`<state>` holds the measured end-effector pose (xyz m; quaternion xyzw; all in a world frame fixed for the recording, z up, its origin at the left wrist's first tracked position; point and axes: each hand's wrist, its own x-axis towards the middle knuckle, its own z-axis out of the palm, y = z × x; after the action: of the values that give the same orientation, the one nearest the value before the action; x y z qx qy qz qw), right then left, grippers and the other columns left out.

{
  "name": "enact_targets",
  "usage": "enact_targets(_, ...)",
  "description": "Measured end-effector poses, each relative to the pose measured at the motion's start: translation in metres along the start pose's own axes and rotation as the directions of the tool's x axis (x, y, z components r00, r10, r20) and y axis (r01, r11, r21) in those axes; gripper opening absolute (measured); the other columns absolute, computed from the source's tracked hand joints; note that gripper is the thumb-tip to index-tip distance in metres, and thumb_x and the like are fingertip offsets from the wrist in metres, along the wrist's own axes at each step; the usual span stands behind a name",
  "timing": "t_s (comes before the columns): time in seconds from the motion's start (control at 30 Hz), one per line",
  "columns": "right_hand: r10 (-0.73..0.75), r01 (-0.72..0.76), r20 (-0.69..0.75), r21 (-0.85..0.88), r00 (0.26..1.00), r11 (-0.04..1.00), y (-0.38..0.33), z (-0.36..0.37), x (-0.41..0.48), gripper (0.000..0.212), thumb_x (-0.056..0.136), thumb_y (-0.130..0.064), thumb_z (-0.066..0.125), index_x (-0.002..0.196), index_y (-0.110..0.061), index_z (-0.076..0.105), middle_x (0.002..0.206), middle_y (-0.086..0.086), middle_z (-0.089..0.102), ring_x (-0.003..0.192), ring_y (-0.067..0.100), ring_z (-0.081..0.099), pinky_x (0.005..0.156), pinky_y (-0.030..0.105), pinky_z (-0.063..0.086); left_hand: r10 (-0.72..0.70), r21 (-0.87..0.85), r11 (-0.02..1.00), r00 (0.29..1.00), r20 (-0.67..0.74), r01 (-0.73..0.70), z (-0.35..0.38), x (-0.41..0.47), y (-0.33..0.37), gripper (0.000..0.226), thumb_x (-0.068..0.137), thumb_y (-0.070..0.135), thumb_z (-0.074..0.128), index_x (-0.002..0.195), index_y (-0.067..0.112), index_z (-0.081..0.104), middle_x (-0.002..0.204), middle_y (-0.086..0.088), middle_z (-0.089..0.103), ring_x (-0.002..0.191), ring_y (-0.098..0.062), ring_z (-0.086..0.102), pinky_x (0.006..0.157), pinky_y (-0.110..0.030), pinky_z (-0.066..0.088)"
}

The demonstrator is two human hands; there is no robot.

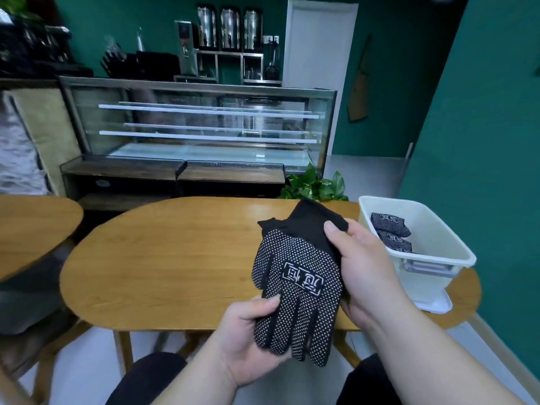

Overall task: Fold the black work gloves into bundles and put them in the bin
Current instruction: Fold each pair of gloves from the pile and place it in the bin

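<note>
Black work gloves (298, 276) with white grip dots and a white printed label hang flat in the air above the near edge of the wooden table (163, 258). My left hand (248, 340) grips the finger end from below, thumb on top. My right hand (362, 267) pinches the plain black cuff end, thumb on the cuff. A white plastic bin (438, 258) stands at the table's right end. Two folded black glove bundles (390, 229) lie inside it.
A second wooden table (32, 226) sits at the left, with a dark chair (26, 311) below it. A green potted plant (315, 185) stands behind the table. A glass display counter (198, 133) fills the background. My knees show at the bottom.
</note>
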<state>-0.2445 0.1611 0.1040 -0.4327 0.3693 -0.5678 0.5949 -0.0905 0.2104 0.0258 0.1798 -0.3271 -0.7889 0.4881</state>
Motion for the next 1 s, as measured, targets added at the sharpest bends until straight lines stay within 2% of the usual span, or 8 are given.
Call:
enact_targets(0.13,-0.029,0.026,-0.050,-0.059,0.998,0.998,-0.001,0.001,0.003,0.017,0.101,-0.015,0.055,0.111,-0.005,0.065,0.103,0.028,0.071,0.080,0.033,0.067,0.070,0.045,0.053,0.056,0.041,0.998,0.998,-0.013,-0.056,0.010,0.004,-0.005,0.050,0.089,0.003,0.051,0.136,-0.015,0.045,0.135,-0.033,0.050,0.123,-0.043,0.048,0.110,-0.057,0.032)
enact_targets(0.27,-0.073,0.064,-0.028,-0.257,0.997,0.964,-0.001,-0.003,0.004,0.013,0.100,-0.018,0.057,0.104,-0.011,0.067,0.096,0.023,0.072,0.074,0.031,0.067,0.068,0.049,0.048,0.097,0.081,0.992,0.994,0.055,-0.101,0.005,0.005,0.000,0.074,0.078,0.004,0.060,0.139,-0.021,0.027,0.140,-0.046,0.023,0.126,-0.050,0.029,0.110,-0.061,0.023)
enact_targets(0.4,-0.132,0.135,0.034,-0.414,0.991,0.900,-0.003,0.002,0.002,0.011,0.099,-0.020,0.058,0.099,-0.015,0.067,0.080,0.004,0.075,0.074,0.021,0.071,0.069,0.042,0.053,0.130,0.079,0.987,0.981,0.143,-0.142,0.010,0.008,0.001,0.064,0.078,0.007,0.066,0.134,-0.013,0.042,0.127,-0.037,0.048,0.117,-0.051,0.046,0.103,-0.064,0.036)
enact_targets(0.53,-0.111,0.132,0.074,-0.403,0.991,0.906,-0.001,0.007,0.002,0.008,0.098,-0.019,0.060,0.099,-0.014,0.066,0.084,0.007,0.075,0.081,0.026,0.071,0.080,0.053,0.055,0.116,0.315,0.945,0.990,-0.079,-0.086,0.018,0.015,0.001,0.045,0.072,0.002,0.071,0.114,-0.006,0.060,0.101,-0.028,0.067,0.088,-0.039,0.068,0.077,-0.047,0.056)
enact_targets(0.67,-0.120,0.131,0.053,-0.414,0.991,0.901,-0.004,0.007,0.003,0.008,0.097,-0.015,0.058,0.099,-0.009,0.063,0.075,0.004,0.069,0.068,0.017,0.063,0.066,0.041,0.048,0.072,0.453,0.891,0.987,-0.141,0.000,0.022,0.015,0.008,0.037,0.075,0.000,0.051,0.108,-0.017,0.053,0.080,-0.024,0.070,0.061,-0.032,0.066,0.054,-0.033,0.054)
enact_targets(0.77,-0.063,0.093,0.080,-0.460,0.995,0.883,-0.007,0.004,0.006,0.008,0.094,-0.011,0.056,0.086,-0.009,0.059,0.060,-0.001,0.056,0.052,0.015,0.051,0.054,0.037,0.037,0.045,0.587,0.809,0.991,-0.126,0.038,0.023,0.016,0.011,0.033,0.085,-0.008,0.042,0.112,-0.015,0.060,0.087,-0.011,0.076,0.058,-0.021,0.060,0.050,-0.024,0.049)
enact_targets(0.87,0.008,0.083,0.161,-0.554,0.987,0.828,-0.012,0.003,0.010,0.012,0.090,-0.018,0.066,0.086,-0.006,0.065,0.067,0.005,0.064,0.057,0.016,0.057,0.056,0.039,0.041,0.060,0.738,0.670,0.984,-0.169,0.086,0.025,0.018,0.012,0.030,0.087,-0.001,0.048,0.090,0.005,0.078,0.091,0.000,0.075,0.063,-0.013,0.056,0.053,-0.025,0.047)
enact_targets(1.0,-0.009,0.122,0.168,-0.680,0.986,0.723,-0.014,0.003,0.014,0.016,0.090,-0.029,0.071,0.080,-0.016,0.071,0.068,-0.002,0.071,0.058,0.012,0.061,0.055,0.028,0.045,0.061,0.795,0.596,0.982,-0.180,0.109,0.021,0.020,0.009,0.027,0.077,0.020,0.056,0.084,0.000,0.074,0.087,-0.024,0.069,0.061,-0.020,0.051,0.059,-0.032,0.042)
